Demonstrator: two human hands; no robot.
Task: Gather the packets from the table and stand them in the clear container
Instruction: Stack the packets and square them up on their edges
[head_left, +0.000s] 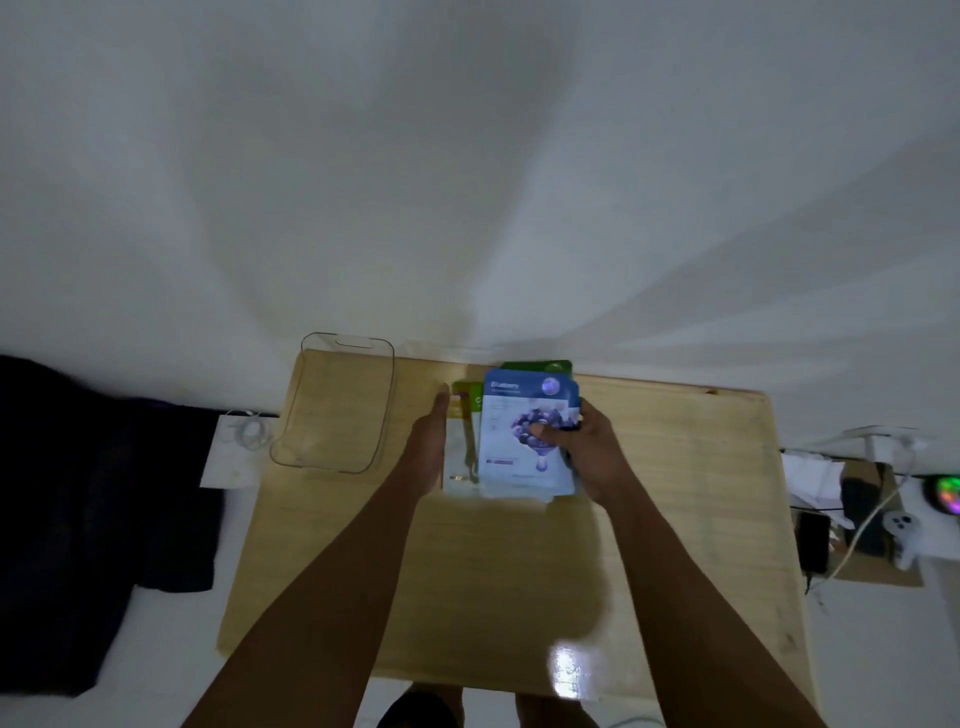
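A stack of flat packets lies at the far middle of the wooden table (498, 582). On top is a blue blueberry packet (514, 447); a green packet (540, 367) and a yellow-green one (463, 397) stick out beneath. My right hand (582, 441) grips the stack from the right, thumb pressed on the blue packet. My left hand (434, 441) rests flat against the stack's left edge, fingers straight. The clear container (337, 405) stands empty at the table's far left corner, left of my left hand.
A white wall rises just behind the table. Dark cloth (93, 519) lies on the floor at left, with a white paper and cable (239, 441) beside the container. At right are papers, a phone, cables and a white controller (904, 535).
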